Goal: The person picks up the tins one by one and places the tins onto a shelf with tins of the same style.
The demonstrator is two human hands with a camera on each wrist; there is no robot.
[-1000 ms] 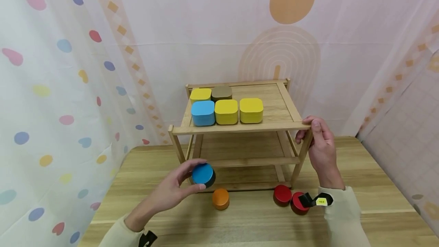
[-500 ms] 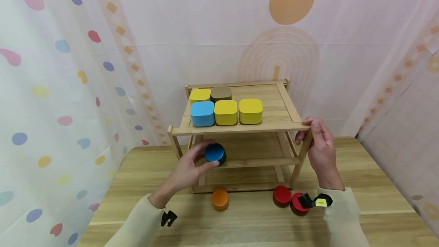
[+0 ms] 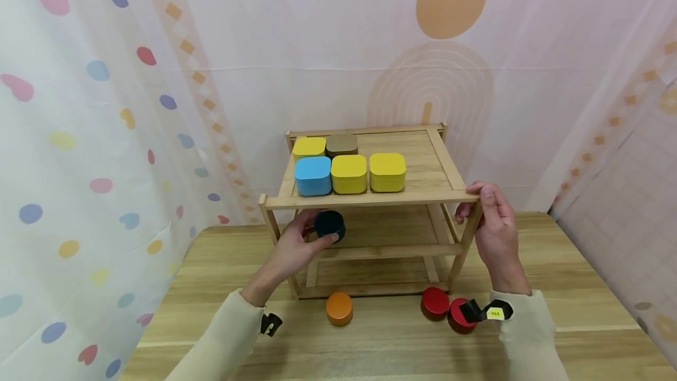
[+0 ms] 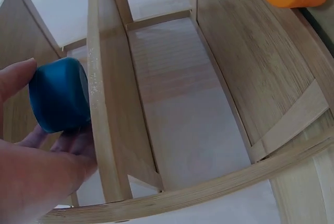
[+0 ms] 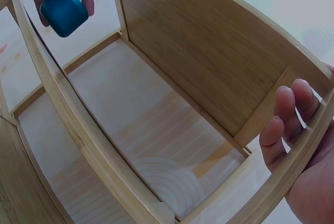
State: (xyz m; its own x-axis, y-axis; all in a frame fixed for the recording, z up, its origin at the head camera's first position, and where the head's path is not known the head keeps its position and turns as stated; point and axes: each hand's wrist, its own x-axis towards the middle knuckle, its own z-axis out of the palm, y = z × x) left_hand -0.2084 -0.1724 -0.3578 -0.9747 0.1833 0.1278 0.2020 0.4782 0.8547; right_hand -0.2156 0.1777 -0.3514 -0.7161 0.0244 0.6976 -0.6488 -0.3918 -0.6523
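Observation:
My left hand (image 3: 293,250) holds a round blue tin (image 3: 329,226) between thumb and fingers, at the left front of the wooden rack's middle level, below the top shelf. In the left wrist view the tin (image 4: 60,95) is close beside the middle shelf's front rail (image 4: 102,98). The right wrist view shows the same tin (image 5: 63,13) in the left hand's fingers. My right hand (image 3: 496,231) grips the top right front corner of the rack (image 3: 370,197), its fingers (image 5: 284,104) curled round the frame.
Several square tins, yellow (image 3: 388,172), light blue (image 3: 313,176) and brown (image 3: 342,144), stand on the top shelf. An orange round tin (image 3: 339,308) and two red ones (image 3: 435,303) sit on the table (image 3: 370,348) before the rack. A patterned curtain (image 3: 317,34) hangs behind.
My left hand has carried the blue tin up and slightly right, from in front of the rack's lower part to the middle level. The right hand keeps its hold on the corner.

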